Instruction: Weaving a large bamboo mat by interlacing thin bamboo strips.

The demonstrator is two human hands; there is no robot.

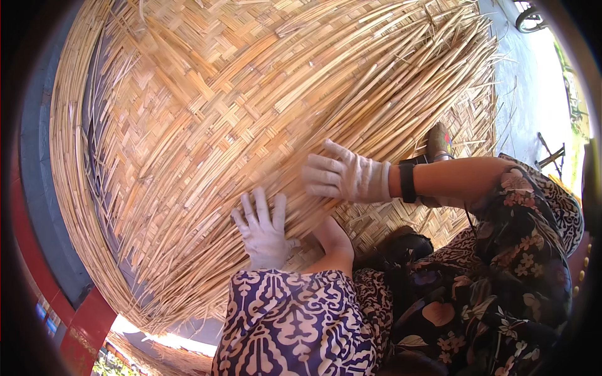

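Long, thin dry reed stalks (pixel 389 106) lie in a loose layer running from the lower left to the upper right, on a woven split-cane mat (pixel 188 56). My left hand (pixel 262 229), in a pale glove, lies on the near edge of the layer with its fingers spread. To its right, my right hand (pixel 351 175), gloved alike, rests over the stalks with fingers stretched out. The stalks beneath and between the hands are smeared by motion. Neither hand is closed around anything. A black band circles my right wrist.
A thick bundle of long stalks (pixel 69 156) curves along the left side of the mat. My shod foot (pixel 440 141) stands on the mat at the right. Patterned cloth (pixel 295 319) covers my lap. Part of a wheel (pixel 528 20) shows at the far right.
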